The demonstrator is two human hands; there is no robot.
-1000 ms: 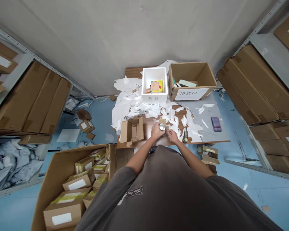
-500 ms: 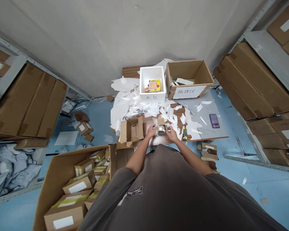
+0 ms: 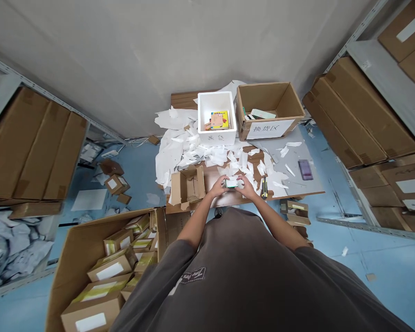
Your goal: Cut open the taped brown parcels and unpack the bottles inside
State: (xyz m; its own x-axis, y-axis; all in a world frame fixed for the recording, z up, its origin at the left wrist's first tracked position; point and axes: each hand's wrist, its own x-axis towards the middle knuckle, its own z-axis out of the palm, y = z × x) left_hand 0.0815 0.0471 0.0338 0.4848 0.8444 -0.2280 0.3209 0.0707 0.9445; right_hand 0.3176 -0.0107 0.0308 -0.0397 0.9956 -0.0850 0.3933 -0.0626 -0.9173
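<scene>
At the front of the table a small box (image 3: 231, 183) with a white top and a green edge is between my two hands. My left hand (image 3: 219, 186) grips its left side, fingers curled round it. On the other side my right hand (image 3: 246, 187) holds it the same way. What lies inside the small box is hidden. Left of it stands an open brown carton (image 3: 188, 185), flaps up. A black and yellow utility knife (image 3: 264, 188) lies just right of my right hand.
Torn white paper (image 3: 174, 150) covers much of the table. Behind it stand a white foam box (image 3: 216, 138) and a labelled carton (image 3: 270, 129). A phone (image 3: 305, 170) lies at right. A big carton of parcels (image 3: 64, 258) is at lower left; shelves flank both sides.
The small box stood open with a round silver thing inside; now a white and green top faces up and the silver thing is out of sight. Both hands have closed onto its sides.
</scene>
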